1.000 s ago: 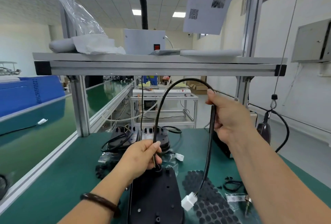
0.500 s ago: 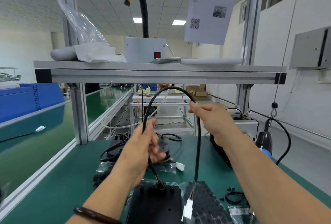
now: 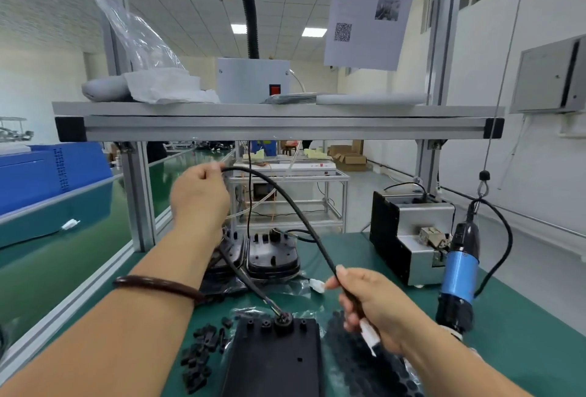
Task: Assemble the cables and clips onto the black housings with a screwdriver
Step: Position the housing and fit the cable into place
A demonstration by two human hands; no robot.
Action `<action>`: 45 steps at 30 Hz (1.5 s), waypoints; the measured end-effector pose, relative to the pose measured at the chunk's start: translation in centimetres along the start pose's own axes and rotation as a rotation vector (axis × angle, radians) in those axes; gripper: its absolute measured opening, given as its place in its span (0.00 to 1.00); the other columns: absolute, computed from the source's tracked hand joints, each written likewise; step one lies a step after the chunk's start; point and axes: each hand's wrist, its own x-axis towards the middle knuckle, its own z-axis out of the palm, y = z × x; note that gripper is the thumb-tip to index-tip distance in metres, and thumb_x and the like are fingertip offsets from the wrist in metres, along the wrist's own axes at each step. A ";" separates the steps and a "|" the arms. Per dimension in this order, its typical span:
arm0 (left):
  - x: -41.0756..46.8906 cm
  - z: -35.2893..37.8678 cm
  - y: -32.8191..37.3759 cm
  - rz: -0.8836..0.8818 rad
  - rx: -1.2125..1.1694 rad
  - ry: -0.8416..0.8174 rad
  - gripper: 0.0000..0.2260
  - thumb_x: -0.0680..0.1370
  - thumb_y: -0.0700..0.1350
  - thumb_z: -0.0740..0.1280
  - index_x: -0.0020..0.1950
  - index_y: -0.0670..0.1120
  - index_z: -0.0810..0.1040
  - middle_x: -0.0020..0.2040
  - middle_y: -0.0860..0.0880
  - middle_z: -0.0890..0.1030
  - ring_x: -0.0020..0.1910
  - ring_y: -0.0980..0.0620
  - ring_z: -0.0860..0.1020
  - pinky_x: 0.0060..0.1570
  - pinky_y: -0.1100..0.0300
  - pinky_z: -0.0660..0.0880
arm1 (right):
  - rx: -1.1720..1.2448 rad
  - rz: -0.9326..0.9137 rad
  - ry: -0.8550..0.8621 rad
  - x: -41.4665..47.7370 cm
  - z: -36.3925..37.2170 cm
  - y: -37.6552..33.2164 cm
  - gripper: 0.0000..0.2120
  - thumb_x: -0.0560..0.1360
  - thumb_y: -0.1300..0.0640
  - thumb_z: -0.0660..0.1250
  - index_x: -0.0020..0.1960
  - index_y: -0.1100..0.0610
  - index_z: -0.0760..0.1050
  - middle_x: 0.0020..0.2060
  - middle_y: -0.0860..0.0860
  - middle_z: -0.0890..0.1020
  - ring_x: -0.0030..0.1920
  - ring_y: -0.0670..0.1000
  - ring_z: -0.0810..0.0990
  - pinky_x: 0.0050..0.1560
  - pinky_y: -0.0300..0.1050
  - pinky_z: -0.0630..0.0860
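Observation:
A black housing [image 3: 272,361] lies flat on the green bench in front of me. A black cable [image 3: 295,206] enters a grommet at its far edge, loops up and arcs back down. My left hand [image 3: 199,193] is raised and pinches the top of the loop. Lower right, my right hand [image 3: 374,304] grips the cable near its white connector [image 3: 369,336]. Small black clips [image 3: 203,352] are scattered left of the housing. The blue electric screwdriver [image 3: 458,279] hangs at the right, untouched.
Two more housings [image 3: 272,254] with cables stand at the back of the bench, a loose white plug [image 3: 317,285] beside them. A screw feeder box [image 3: 409,238] sits back right. A sheet of black round pads [image 3: 358,368] lies under my right hand. An aluminium shelf [image 3: 279,127] spans overhead.
My left hand has risen up and to the left, lifting the cable loop. My right hand has slid down the cable to its connector end, low on the right.

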 end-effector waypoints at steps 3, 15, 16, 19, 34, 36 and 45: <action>-0.4 0.6 -1.1 0.539 0.871 -0.048 0.23 0.78 0.46 0.63 0.72 0.60 0.64 0.73 0.46 0.65 0.72 0.45 0.64 0.71 0.39 0.57 | -0.155 -0.118 0.067 0.2 0.0 -1.4 0.16 0.81 0.48 0.59 0.46 0.59 0.78 0.23 0.50 0.66 0.22 0.48 0.63 0.27 0.41 0.70; -0.6 4.5 -0.1 1.133 0.965 -0.676 0.15 0.78 0.64 0.54 0.53 0.62 0.78 0.39 0.62 0.73 0.47 0.59 0.69 0.55 0.56 0.54 | 0.186 -0.277 0.171 1.1 -0.8 -2.2 0.08 0.82 0.58 0.58 0.52 0.60 0.75 0.22 0.46 0.65 0.21 0.45 0.60 0.21 0.38 0.64; -0.2 4.5 0.2 1.161 0.953 -0.665 0.15 0.78 0.64 0.55 0.52 0.61 0.78 0.39 0.62 0.73 0.45 0.60 0.68 0.52 0.56 0.53 | 0.197 -0.286 0.174 1.2 -1.0 -2.2 0.07 0.82 0.59 0.58 0.52 0.59 0.75 0.22 0.46 0.65 0.21 0.45 0.60 0.21 0.38 0.63; 0.2 4.4 0.8 1.253 0.931 -0.645 0.14 0.78 0.64 0.56 0.52 0.61 0.79 0.41 0.62 0.76 0.44 0.61 0.66 0.45 0.57 0.48 | 0.193 -0.325 0.157 1.1 -1.6 -2.0 0.08 0.80 0.57 0.62 0.46 0.57 0.78 0.22 0.47 0.65 0.21 0.46 0.60 0.22 0.38 0.62; -1.2 5.7 2.7 1.272 0.946 -0.641 0.17 0.77 0.64 0.53 0.53 0.59 0.78 0.45 0.61 0.74 0.51 0.58 0.68 0.58 0.55 0.57 | 0.293 -0.387 0.188 0.5 -3.1 -1.4 0.08 0.71 0.55 0.68 0.40 0.61 0.77 0.20 0.47 0.67 0.19 0.45 0.61 0.20 0.35 0.60; -1.9 5.3 2.4 1.206 0.908 -0.582 0.18 0.77 0.64 0.55 0.64 0.62 0.72 0.60 0.61 0.73 0.63 0.57 0.66 0.68 0.53 0.48 | 0.336 -0.303 0.214 0.4 -2.8 -0.7 0.08 0.76 0.57 0.65 0.41 0.60 0.74 0.21 0.47 0.65 0.20 0.45 0.60 0.19 0.36 0.61; -7.4 -6.0 -7.6 0.941 0.834 -0.674 0.27 0.77 0.69 0.46 0.32 0.50 0.67 0.29 0.56 0.69 0.30 0.60 0.69 0.31 0.62 0.72 | 0.186 -0.324 0.197 0.7 -0.3 0.2 0.23 0.81 0.66 0.54 0.54 0.37 0.74 0.25 0.49 0.69 0.23 0.46 0.62 0.25 0.39 0.65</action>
